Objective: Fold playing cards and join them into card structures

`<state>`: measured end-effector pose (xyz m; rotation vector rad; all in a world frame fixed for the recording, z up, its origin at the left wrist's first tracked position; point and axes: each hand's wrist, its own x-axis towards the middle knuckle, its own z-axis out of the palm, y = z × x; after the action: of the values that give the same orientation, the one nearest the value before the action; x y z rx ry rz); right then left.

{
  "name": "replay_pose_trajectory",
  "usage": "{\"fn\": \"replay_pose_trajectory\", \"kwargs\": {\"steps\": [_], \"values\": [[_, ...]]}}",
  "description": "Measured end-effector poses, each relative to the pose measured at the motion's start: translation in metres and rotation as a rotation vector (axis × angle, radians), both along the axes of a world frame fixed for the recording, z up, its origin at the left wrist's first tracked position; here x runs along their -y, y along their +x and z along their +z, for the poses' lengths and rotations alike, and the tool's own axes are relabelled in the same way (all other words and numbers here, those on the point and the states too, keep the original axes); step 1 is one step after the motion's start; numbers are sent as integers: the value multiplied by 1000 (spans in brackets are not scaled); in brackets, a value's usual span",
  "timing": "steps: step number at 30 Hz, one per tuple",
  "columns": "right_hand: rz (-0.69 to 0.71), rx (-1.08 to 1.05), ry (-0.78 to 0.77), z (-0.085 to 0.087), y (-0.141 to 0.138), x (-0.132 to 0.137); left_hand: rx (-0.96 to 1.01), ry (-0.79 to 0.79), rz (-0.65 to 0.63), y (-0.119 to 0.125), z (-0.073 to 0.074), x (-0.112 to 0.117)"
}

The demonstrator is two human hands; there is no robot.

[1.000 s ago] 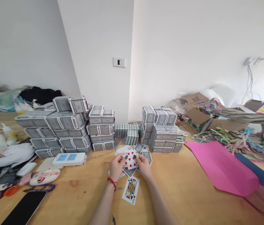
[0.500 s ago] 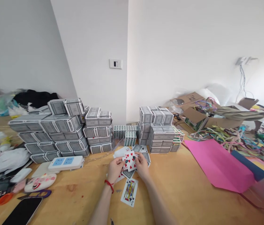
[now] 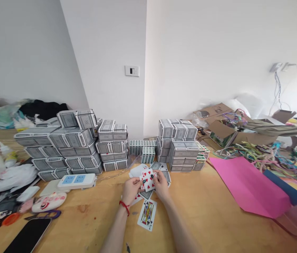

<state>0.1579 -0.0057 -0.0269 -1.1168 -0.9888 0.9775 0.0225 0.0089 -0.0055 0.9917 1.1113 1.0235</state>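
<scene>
Between my two hands are red heart playing cards (image 3: 147, 181), overlapping and face up. My left hand (image 3: 133, 189), with a red cord at the wrist, pinches their left side. My right hand (image 3: 161, 184) grips the right side, its thumb on the face. Under and behind the hands lie loose cards (image 3: 165, 170), some face down, partly covered by my fingers. Nearer to me a jack of clubs (image 3: 147, 215) rests face up on the table. Small green-edged card blocks (image 3: 148, 155) stand just beyond the pile.
Tall stacks of folded-card blocks (image 3: 77, 153) rise at the left, with more card blocks (image 3: 183, 154) right of centre. A white power strip (image 3: 77, 181) and a phone (image 3: 28, 235) lie left. Pink paper (image 3: 251, 186), tangled cords (image 3: 253, 154) and a cardboard box (image 3: 222, 131) occupy the right.
The cards in my hands have slid closer together, overlapping more than before. The whole view has shifted slightly, so things appear a little further right.
</scene>
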Motion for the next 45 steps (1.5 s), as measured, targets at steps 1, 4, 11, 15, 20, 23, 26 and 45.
{"fn": "replay_pose_trajectory", "kwargs": {"steps": [1, 4, 11, 15, 20, 23, 26, 45], "values": [[9, -3, -1, 0, 0, 0, 1, 3, 3, 0, 0, 0], [33, -25, -26, 1, 2, -2, 2, 14, 21, 1, -1, 0], [180, -100, -76, 5, 8, 0, -17, 36, 38, 1, -1, -1], [228, -137, -63, 9, 7, 2, -35, 53, 42, 0, -1, -2], [227, -117, -91, 8, 5, 2, -61, 83, 21, -2, -2, -3], [195, -59, -116, 6, 5, 1, -79, 106, 27, -3, -4, -3], [183, -25, -132, 5, 6, 1, -105, 131, 56, -4, -5, -4], [194, -85, -171, 10, 7, 5, 7, 75, -21, -15, -2, -2]]}}
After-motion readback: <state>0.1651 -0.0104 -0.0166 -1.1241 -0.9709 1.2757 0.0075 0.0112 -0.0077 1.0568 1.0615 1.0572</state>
